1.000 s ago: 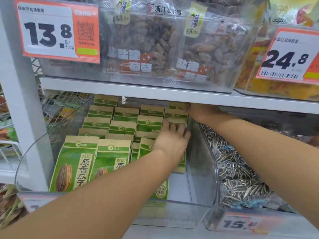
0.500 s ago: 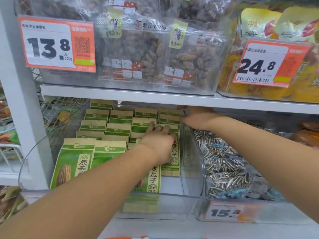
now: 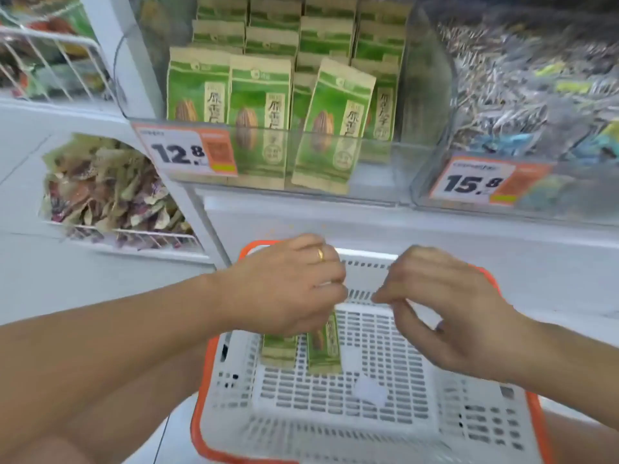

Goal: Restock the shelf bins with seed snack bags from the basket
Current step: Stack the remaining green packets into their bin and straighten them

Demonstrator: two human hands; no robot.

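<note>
The left hand (image 3: 284, 289) reaches down into the white basket (image 3: 207, 390) with the orange rim, fingers curled around green seed bags (image 3: 323, 346). The right hand (image 3: 445, 309) hangs loose, holding nothing. More green bags fill the clear bin (image 3: 378, 182) tagged "12.8" (image 3: 186, 152). The next tag (image 3: 485, 182) says "15.8".

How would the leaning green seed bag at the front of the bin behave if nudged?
Probably tips easily: the front bag already leans, tall and narrow on its base. Likely light and semi-stiff, as its flat paper-like panel holds shape. The clear bin wall should catch it.
</note>
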